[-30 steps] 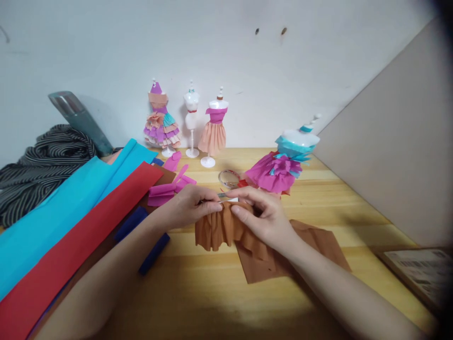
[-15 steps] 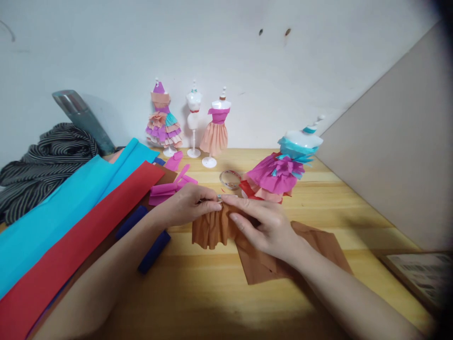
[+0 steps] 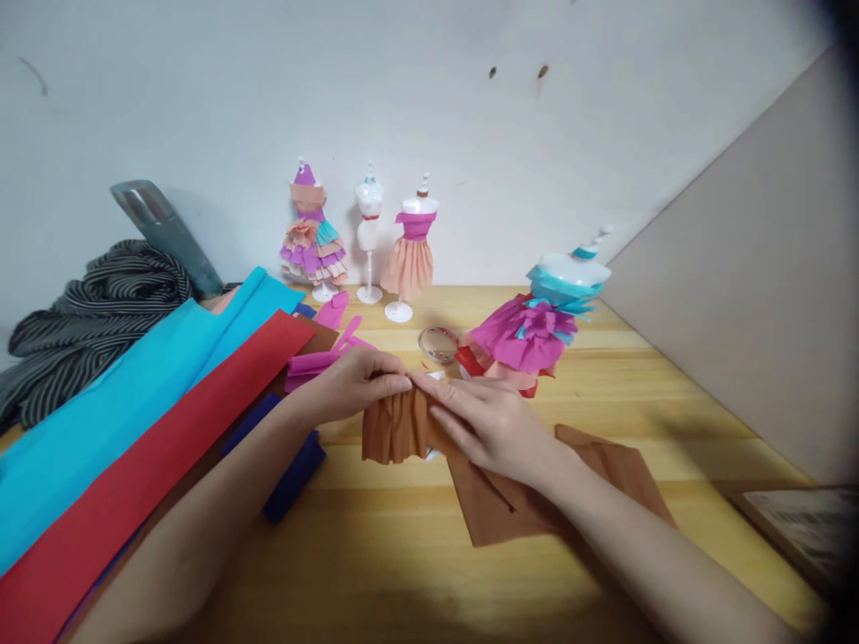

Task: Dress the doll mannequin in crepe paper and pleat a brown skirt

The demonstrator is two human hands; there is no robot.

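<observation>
A strip of brown crepe paper (image 3: 395, 427), gathered into pleats, hangs down between my two hands just above the wooden table. My left hand (image 3: 352, 383) pinches its top edge between thumb and forefinger. Close beside it, my right hand (image 3: 493, 425) presses fingertips against the same top edge, and its palm hides the strip's right part. Something white peeks out behind the right fingers. Under the right wrist lies a larger flat sheet of brown crepe paper (image 3: 489, 514).
Red (image 3: 167, 447) and turquoise (image 3: 134, 402) paper lengths lie at left, near a striped cloth (image 3: 100, 313) and a bottle (image 3: 167, 237). Several mini dress forms stand behind, one in a magenta skirt (image 3: 510, 331). A clear ring-shaped roll (image 3: 438, 343) lies before them.
The pleated brown strip has shifted slightly, and the small shiny bit at the left fingertips no longer shows. Both hands keep their places; the whole view has tilted slightly upward.
</observation>
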